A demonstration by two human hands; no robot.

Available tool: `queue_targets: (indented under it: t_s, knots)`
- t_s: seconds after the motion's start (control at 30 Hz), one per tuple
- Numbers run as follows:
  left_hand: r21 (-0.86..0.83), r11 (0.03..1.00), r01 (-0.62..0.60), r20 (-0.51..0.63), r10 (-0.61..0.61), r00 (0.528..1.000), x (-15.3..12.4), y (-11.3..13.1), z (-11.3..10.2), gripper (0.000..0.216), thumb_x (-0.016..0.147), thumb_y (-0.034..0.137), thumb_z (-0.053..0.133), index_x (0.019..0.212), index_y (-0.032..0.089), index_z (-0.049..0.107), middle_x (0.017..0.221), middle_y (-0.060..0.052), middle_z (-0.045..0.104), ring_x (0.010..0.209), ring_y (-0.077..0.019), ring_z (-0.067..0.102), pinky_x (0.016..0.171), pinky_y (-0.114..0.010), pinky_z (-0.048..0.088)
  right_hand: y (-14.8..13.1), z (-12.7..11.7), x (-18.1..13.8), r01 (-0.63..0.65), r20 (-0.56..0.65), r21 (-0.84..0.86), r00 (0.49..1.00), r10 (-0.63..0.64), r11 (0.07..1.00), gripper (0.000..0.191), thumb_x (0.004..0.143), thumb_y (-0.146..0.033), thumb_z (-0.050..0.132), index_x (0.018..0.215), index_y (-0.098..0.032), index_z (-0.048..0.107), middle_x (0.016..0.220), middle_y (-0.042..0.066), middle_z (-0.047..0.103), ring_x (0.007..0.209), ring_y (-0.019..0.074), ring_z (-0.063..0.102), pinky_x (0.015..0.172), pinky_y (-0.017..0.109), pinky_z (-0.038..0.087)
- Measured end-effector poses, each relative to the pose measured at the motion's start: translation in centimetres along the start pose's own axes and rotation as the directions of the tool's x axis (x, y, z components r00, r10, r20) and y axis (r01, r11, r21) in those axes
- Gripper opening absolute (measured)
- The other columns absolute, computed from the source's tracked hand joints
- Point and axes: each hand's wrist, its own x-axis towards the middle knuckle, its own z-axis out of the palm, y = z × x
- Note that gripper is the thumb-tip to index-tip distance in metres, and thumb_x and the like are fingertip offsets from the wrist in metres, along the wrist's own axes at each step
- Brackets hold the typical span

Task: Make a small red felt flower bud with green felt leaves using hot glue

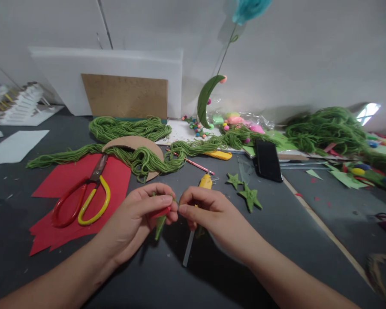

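My left hand point(148, 210) is closed on a small red paper shape point(161, 212) partly wrapped in green yarn, with a green wrapped point point(160, 227) sticking out below the fingers. Close beside it, my right hand point(209, 208) pinches what looks like a thin strand of green yarn point(176, 202) running from the shape. Beneath the right hand lies a yellow glue gun point(206, 181), partly hidden, with a clear glue stick point(188, 249) jutting toward me. Two green yarn-wrapped stars point(250, 197) rest to the right of my hands.
Scissors point(91, 184) with red and yellow handles lie on red paper point(119, 180) at left. Green yarn point(128, 128) stretches across the back, near a yellow cutter point(219, 155) and a pencil point(199, 166). A phone point(268, 161) sits at right; a green crescent point(207, 101) hangs behind.
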Motion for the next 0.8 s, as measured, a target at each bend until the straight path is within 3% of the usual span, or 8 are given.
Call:
queue_targets:
  t_s: [0.1, 0.17, 0.23, 0.3, 0.37, 0.5, 0.6, 0.8]
  knots:
    - [0.115, 0.992, -0.045, -0.021, 0.048, 0.999, 0.08, -0.18, -0.03, 0.004, 0.071, 0.013, 0.066, 0.070, 0.014, 0.063, 0.058, 0.001, 0.065, 0.053, -0.0076, 0.060, 0.053, -0.015, 0.046, 0.30, -0.04, 0.18, 0.065, -0.023, -0.043, 0.998, -0.067, 0.997, 0.012, 0.074, -0.012, 0.051, 0.062, -0.016, 0.053, 0.073, 0.002, 0.056, 0.072, 0.0146, 0.054, 0.070, 0.030, 0.043]
    - [0.213, 0.974, -0.075, -0.031, 0.084, 0.996, 0.07, -0.34, -0.03, 0.006, 0.071, 0.016, 0.067, 0.070, 0.015, 0.062, 0.058, 0.001, 0.066, 0.055, -0.0086, 0.061, 0.056, -0.017, 0.046, 0.58, 0.02, 0.25, 0.088, -0.073, 0.033, 0.994, -0.085, 0.996, 0.012, 0.068, -0.007, 0.051, 0.073, -0.017, 0.055, 0.086, 0.003, 0.058, 0.087, 0.0167, 0.056, 0.078, 0.032, 0.043]
    - [0.304, 0.948, -0.097, -0.040, 0.114, 0.993, 0.01, -0.47, 0.01, 0.008, 0.071, 0.019, 0.068, 0.070, 0.015, 0.061, 0.059, 0.000, 0.067, 0.056, -0.0098, 0.061, 0.058, -0.018, 0.046, 0.76, 0.15, 0.28, 0.098, -0.113, 0.178, 0.991, -0.078, 0.979, 0.033, 0.063, -0.003, 0.049, 0.092, -0.019, 0.053, 0.099, 0.004, 0.058, 0.095, 0.0162, 0.055, 0.081, 0.031, 0.043]
    - [0.389, 0.914, -0.113, -0.064, 0.149, 0.987, -0.06, -0.53, 0.10, 0.009, 0.070, 0.021, 0.068, 0.069, 0.015, 0.061, 0.059, 0.000, 0.067, 0.057, -0.0105, 0.060, 0.058, -0.019, 0.046, 0.72, 0.30, 0.26, 0.091, -0.103, 0.283, 0.993, -0.065, 0.955, 0.042, 0.061, -0.003, 0.047, 0.099, -0.020, 0.050, 0.098, 0.002, 0.058, 0.091, 0.0141, 0.056, 0.078, 0.028, 0.044]
    - [0.469, 0.875, -0.122, -0.095, 0.187, 0.978, -0.11, -0.51, 0.20, 0.010, 0.070, 0.023, 0.068, 0.069, 0.015, 0.062, 0.059, 0.000, 0.066, 0.057, -0.0108, 0.059, 0.055, -0.019, 0.046, 0.47, 0.48, 0.21, 0.042, -0.067, 0.288, 0.997, -0.023, 0.957, 0.032, 0.065, -0.005, 0.047, 0.093, -0.019, 0.053, 0.085, 0.000, 0.058, 0.075, 0.0117, 0.056, 0.067, 0.025, 0.045]
    - [0.502, 0.855, -0.129, -0.114, 0.213, 0.970, -0.09, -0.36, 0.16, 0.011, 0.069, 0.025, 0.068, 0.070, 0.015, 0.063, 0.057, 0.002, 0.061, 0.053, -0.0099, 0.055, 0.047, -0.018, 0.044, -0.05, 0.80, 0.06, -0.033, -0.085, 0.097, 0.996, 0.042, 0.995, 0.014, 0.074, -0.012, 0.050, 0.085, -0.017, 0.056, 0.061, -0.005, 0.049, 0.052, 0.0080, 0.044, 0.048, 0.020, 0.036]
    - [0.423, 0.897, -0.127, -0.086, 0.179, 0.980, 0.05, -0.32, -0.05, 0.011, 0.070, 0.024, 0.068, 0.073, 0.016, 0.062, 0.056, 0.003, 0.060, 0.052, -0.0088, 0.055, 0.047, -0.016, 0.043, -0.08, 0.86, -0.14, 0.001, -0.175, -0.119, 0.984, -0.022, 0.993, 0.010, 0.075, -0.015, 0.054, 0.083, -0.017, 0.059, 0.051, -0.009, 0.038, 0.046, 0.0071, 0.035, 0.043, 0.019, 0.027]
    - [0.301, 0.948, -0.103, -0.067, 0.129, 0.989, 0.30, -0.52, -0.22, 0.011, 0.071, 0.022, 0.069, 0.073, 0.015, 0.061, 0.063, 0.002, 0.063, 0.057, -0.0092, 0.060, 0.055, -0.018, 0.046, 0.22, 0.75, -0.36, 0.125, -0.199, -0.348, 0.959, -0.204, 0.929, 0.010, 0.079, -0.014, 0.053, 0.072, -0.017, 0.059, 0.058, -0.004, 0.055, 0.052, 0.0092, 0.048, 0.051, 0.020, 0.035]
